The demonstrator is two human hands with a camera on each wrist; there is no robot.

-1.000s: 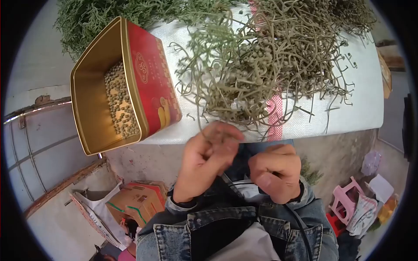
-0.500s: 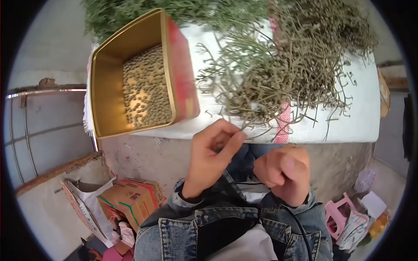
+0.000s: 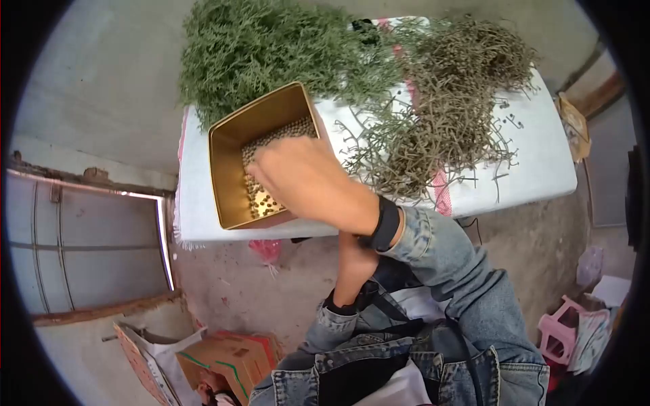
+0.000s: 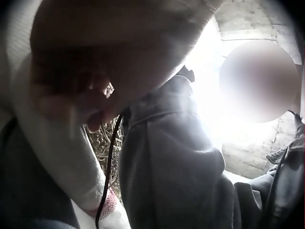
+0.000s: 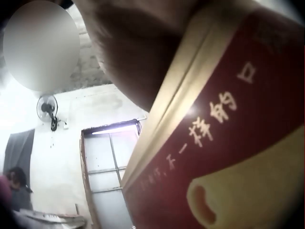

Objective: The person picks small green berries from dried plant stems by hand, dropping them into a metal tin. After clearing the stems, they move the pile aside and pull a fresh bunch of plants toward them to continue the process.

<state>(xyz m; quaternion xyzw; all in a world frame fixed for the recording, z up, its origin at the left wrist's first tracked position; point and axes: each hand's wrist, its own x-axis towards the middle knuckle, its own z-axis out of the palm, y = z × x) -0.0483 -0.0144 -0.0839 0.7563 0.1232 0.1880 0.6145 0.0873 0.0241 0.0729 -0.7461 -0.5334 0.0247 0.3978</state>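
In the head view my right hand (image 3: 298,172) reaches across to the left, over the open gold-lined tin (image 3: 225,162). Its fingertips point down and are hidden, so what they hold cannot be told. Small round grey-brown pods (image 3: 261,201) cover part of the tin's bottom. The right wrist view shows the tin's red side (image 5: 228,138) beside the dark underside of that hand (image 5: 138,43). My left hand (image 3: 355,264) is below the right forearm and mostly covered by it. Dark, blurred fingers of the left hand (image 4: 90,100) appear bent in the left wrist view.
A white woven sheet (image 3: 535,172) bears a green leafy heap (image 3: 271,51) at the back left and a tangle of dry brown stems (image 3: 460,101) at the right. Cardboard boxes (image 3: 237,355) and a pink stool (image 3: 558,331) stand on the floor.
My right hand has moved from in front of my body, left and up, over the tin, crossing above my left hand. The head view has shifted, showing more of the green heap.
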